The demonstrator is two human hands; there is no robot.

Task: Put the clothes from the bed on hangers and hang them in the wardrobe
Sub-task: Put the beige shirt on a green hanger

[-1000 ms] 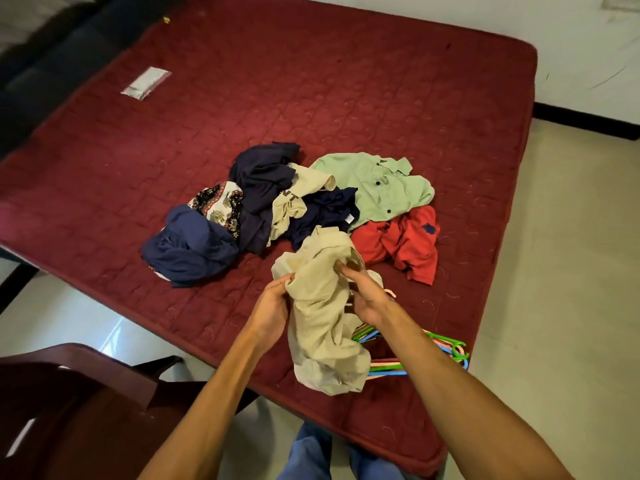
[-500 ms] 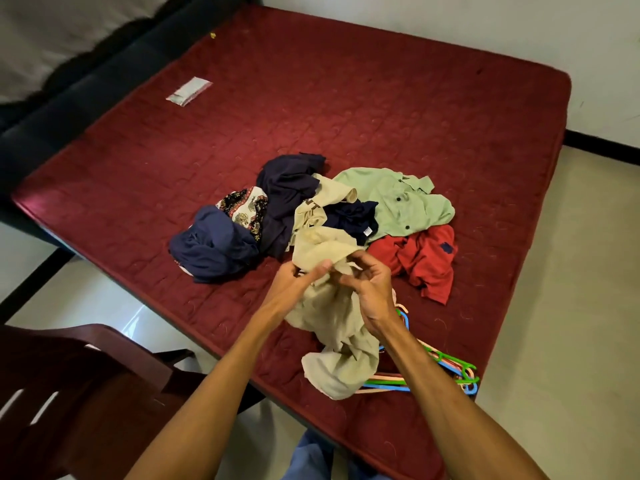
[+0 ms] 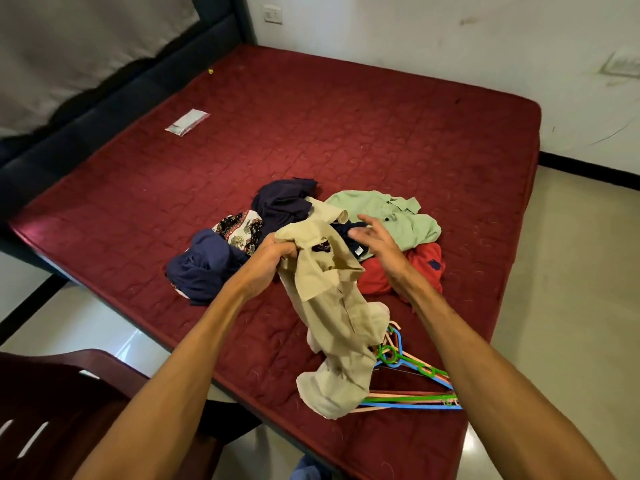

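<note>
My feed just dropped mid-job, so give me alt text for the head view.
The left hand grips a beige shirt near its collar above a dark red mattress, the right hand open beside it. The shirt's tail drapes over coloured plastic hangers near the mattress edge; a heap of navy, green and red clothes lies behind.

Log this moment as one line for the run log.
left hand: grips beige collared shirt at its top | right hand: open, over clothes pile | coloured plastic hangers: on maroon quilted mattress, partly hidden by shirt
</note>
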